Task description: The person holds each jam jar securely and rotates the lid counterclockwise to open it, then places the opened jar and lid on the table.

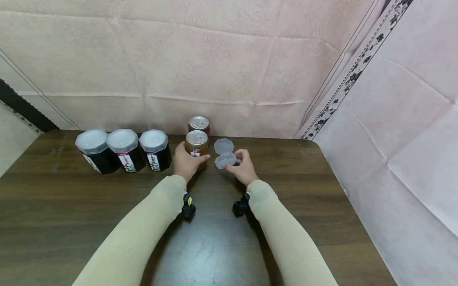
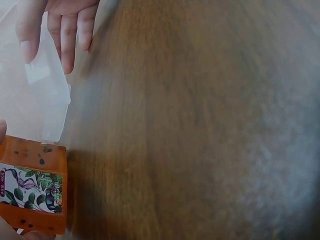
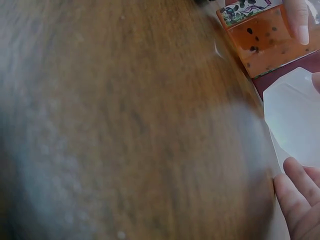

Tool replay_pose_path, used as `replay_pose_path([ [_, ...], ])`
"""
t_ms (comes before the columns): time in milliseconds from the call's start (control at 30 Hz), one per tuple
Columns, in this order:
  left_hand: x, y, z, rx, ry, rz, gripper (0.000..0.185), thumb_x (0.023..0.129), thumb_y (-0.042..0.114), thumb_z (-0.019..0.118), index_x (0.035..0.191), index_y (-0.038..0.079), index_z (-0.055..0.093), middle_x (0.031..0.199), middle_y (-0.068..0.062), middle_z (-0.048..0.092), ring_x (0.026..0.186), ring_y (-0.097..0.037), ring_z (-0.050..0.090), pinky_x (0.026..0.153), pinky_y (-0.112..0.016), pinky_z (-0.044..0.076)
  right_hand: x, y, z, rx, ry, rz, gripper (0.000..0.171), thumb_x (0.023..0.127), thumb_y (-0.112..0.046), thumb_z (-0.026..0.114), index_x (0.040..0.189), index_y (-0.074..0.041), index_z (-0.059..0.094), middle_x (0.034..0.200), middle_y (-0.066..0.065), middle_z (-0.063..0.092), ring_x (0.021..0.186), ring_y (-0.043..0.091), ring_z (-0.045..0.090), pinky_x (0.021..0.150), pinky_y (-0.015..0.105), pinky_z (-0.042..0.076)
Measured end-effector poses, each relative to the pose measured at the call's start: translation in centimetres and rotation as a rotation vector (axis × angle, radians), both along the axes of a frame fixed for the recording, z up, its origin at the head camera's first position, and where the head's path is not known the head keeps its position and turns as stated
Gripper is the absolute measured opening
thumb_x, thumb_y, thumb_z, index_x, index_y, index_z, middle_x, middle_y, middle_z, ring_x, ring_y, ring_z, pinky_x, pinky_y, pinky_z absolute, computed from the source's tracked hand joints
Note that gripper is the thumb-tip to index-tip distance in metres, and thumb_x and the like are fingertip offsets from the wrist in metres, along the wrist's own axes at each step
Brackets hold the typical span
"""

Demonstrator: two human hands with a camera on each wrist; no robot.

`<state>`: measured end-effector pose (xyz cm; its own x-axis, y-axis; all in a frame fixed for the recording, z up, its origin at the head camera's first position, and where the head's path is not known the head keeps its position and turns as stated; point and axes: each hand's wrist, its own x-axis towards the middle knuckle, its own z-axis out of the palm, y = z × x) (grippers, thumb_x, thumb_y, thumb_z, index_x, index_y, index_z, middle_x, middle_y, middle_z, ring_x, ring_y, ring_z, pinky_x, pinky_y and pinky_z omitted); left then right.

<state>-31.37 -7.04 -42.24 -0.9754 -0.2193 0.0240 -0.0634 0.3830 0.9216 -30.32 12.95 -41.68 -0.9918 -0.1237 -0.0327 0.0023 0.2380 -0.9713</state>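
My left hand (image 1: 187, 162) grips an upright clear can of orange-brown contents (image 1: 196, 147) with a silver pull-tab top. Dark specks and a leafy printed label show on this can (image 2: 34, 155) in the left wrist view. To its right, my right hand (image 1: 243, 167) pinches a translucent plastic lid (image 1: 225, 160) between thumb and fingers. Just behind that lid is a second translucent lid (image 1: 224, 145). A darker reddish can (image 1: 199, 124), also silver-topped, stands directly behind the gripped one and is partly hidden by it.
Left of my left hand, three dark jars (image 1: 125, 153) with translucent lids stand in a row on the brown wooden table (image 1: 297, 190). Pale patterned cloth (image 1: 214, 71) hangs along the table's back edge, and more cloth (image 1: 404, 139) hangs on the right.
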Motion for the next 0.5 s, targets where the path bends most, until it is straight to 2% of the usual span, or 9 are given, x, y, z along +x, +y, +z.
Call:
replay_pose_path([
  [200, -0.1, 0.1, -0.2, 0.014, -0.004, 0.006, 0.087, 0.077, 0.03, 0.081, 0.143, 0.004, 0.032, 0.141, -0.018, 0.042, 0.131, -0.033, 0.041, 0.112, -0.049, 0.031, -1.3, 0.2, -2.1, 0.054, 0.005, -0.027, 0.052, 0.084, -0.014, 0.074, 0.12, -0.008, 0.036, 0.131, 0.014, 0.044, 0.119, 0.027, 0.052, 0.094, 0.039, 0.046],
  [500, -0.3, 0.2, -0.3, 0.025, -0.014, 0.002, 0.087, 0.077, 0.029, 0.082, 0.143, 0.004, 0.03, 0.14, -0.018, 0.041, 0.131, -0.033, 0.041, 0.112, -0.049, 0.03, -1.5, 0.2, -2.1, 0.058, 0.014, -0.014, 0.055, 0.082, -0.014, 0.075, 0.121, -0.006, 0.037, 0.132, 0.014, 0.046, 0.118, 0.027, 0.054, 0.095, 0.039, 0.045],
])
